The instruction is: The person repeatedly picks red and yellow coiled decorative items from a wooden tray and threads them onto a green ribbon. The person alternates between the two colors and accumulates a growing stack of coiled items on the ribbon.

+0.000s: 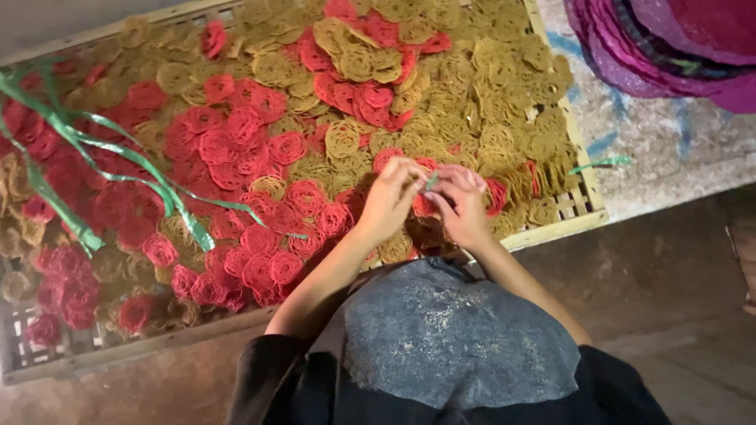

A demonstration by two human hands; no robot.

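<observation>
Bamboo tray (551, 230) brims with red and yellow lacy coiled crackers (236, 134); left hand (387, 201) and right hand (463, 206) both pinch a green strip (431, 182) at its near right edge.

Slatted tray (567, 224) packed edge to edge with red and yellow lace-like discs (236, 134), no bare slats except the near right and near left corners. Green plastic strips (118, 169) trail across the left half, snag risk. Open floor (669, 260) right of tray; stacked purple trays (669, 47) block the far right corner.
</observation>
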